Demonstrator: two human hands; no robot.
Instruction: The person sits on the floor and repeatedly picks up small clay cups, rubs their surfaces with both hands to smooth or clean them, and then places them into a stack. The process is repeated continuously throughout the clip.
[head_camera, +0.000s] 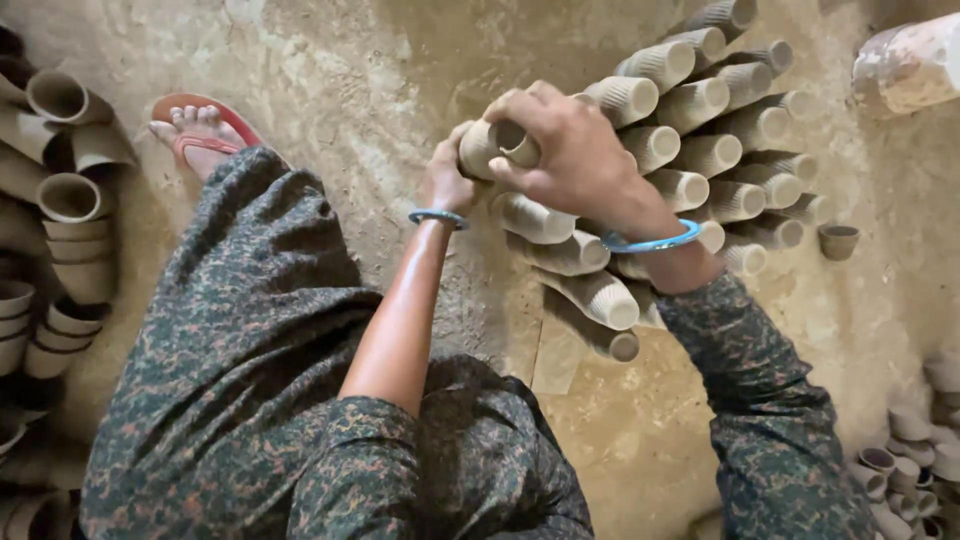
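My left hand (447, 178) and my right hand (568, 150) both grip a stack of small clay cups (484, 146), held sideways just above the ground. The left hand holds the stack's near end, and the right hand's fingers curl over its open mouth. Right behind the hands lies a pile of several more stacked clay cups (700, 150), laid on their sides in rows. Each wrist wears a blue bangle.
My foot in a red sandal (200, 130) rests on the dusty floor at upper left. Nested clay cups (60, 200) crowd the left edge. One loose cup (838, 240) sits right of the pile, and more cups (910, 450) lie at lower right.
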